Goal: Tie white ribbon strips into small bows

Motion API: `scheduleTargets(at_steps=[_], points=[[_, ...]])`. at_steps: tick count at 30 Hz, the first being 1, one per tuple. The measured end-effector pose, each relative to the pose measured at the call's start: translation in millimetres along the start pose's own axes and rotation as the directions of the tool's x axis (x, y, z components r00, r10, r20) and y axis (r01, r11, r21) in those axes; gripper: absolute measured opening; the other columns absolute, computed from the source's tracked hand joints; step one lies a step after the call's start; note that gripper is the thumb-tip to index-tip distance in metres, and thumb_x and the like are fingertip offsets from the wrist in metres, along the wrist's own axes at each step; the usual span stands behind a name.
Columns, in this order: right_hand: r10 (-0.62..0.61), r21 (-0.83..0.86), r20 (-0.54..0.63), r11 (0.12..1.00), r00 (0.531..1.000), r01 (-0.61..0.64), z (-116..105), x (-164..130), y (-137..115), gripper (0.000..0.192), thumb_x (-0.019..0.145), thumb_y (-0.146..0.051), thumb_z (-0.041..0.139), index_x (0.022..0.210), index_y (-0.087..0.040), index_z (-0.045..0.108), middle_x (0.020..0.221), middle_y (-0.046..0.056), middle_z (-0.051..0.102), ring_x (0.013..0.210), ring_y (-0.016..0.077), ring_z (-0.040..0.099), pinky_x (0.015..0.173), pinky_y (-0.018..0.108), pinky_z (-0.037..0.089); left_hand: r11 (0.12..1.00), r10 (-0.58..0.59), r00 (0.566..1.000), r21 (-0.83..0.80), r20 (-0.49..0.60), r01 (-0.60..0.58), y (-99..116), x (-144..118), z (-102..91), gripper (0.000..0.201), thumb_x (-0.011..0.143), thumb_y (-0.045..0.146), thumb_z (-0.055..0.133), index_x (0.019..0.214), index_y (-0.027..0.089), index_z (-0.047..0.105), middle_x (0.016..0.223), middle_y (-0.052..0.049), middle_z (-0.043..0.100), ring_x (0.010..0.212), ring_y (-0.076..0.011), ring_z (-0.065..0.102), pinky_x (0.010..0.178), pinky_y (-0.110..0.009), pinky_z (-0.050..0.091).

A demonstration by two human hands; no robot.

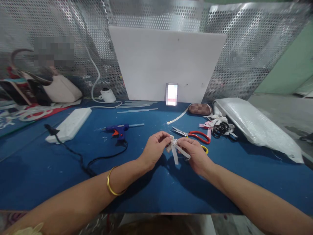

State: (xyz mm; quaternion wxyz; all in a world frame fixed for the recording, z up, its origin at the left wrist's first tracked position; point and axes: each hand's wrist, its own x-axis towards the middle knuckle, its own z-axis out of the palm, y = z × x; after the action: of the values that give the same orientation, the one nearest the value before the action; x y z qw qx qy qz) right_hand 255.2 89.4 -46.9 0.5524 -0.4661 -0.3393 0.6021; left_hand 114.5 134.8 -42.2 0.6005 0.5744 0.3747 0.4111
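My left hand (155, 148) and my right hand (193, 153) meet over the middle of the blue table (73, 163), both pinching a small white ribbon bow (174, 147). Its loose tails hang down between my fingers. A gold bangle circles my left wrist. Just behind my right hand lie red-handled scissors (197, 135), with a yellow handle peeking out beside my right hand. A blue glue gun (119, 130) rests to the left of my hands, its black cord trailing across the table.
A white power strip (70, 125) lies at the left. Ribbon scraps and black hair ties (218, 127) sit at the right, next to a long plastic-wrapped package (256, 125). A brown checkered pouch (200, 108), glue sticks and a white board stand at the back.
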Motion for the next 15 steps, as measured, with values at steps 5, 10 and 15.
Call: scheduleTargets(at_steps=[5,10,15], points=[[-0.050,-0.115,-0.018,0.992,0.999,0.047,-1.5,0.1,-3.2,0.023,0.070,-0.038,0.066,0.066,-0.016,0.060,0.060,-0.002,0.055,0.053,0.0089,0.046,0.050,0.021,0.033,0.982,0.050,0.999,0.184,0.009,-0.050,4.5,-2.3,-1.6,0.020,0.076,0.036,0.058,0.075,0.016,0.057,0.064,0.002,0.056,0.057,-0.0096,0.047,0.054,-0.021,0.038],[-0.214,-0.292,0.090,0.928,0.973,0.231,-2.9,1.2,-6.6,0.026,0.070,-0.042,0.068,0.076,-0.017,0.062,0.070,0.000,0.058,0.065,0.0116,0.050,0.061,0.023,0.038,0.922,0.139,0.988,0.355,0.073,-0.156,8.4,-4.2,-6.4,0.020,0.078,0.036,0.056,0.075,0.017,0.060,0.065,0.002,0.057,0.059,-0.0108,0.048,0.056,-0.022,0.038],[-0.195,-0.401,0.085,0.891,0.977,0.213,-3.4,0.3,-3.3,0.031,0.067,-0.044,0.069,0.061,-0.016,0.059,0.050,-0.004,0.047,0.046,0.0068,0.031,0.044,0.022,0.022,0.975,0.052,0.996,0.213,0.078,-0.067,9.2,-2.5,-3.7,0.022,0.075,0.038,0.059,0.073,0.015,0.060,0.064,0.001,0.057,0.059,-0.0107,0.049,0.055,-0.022,0.038]])
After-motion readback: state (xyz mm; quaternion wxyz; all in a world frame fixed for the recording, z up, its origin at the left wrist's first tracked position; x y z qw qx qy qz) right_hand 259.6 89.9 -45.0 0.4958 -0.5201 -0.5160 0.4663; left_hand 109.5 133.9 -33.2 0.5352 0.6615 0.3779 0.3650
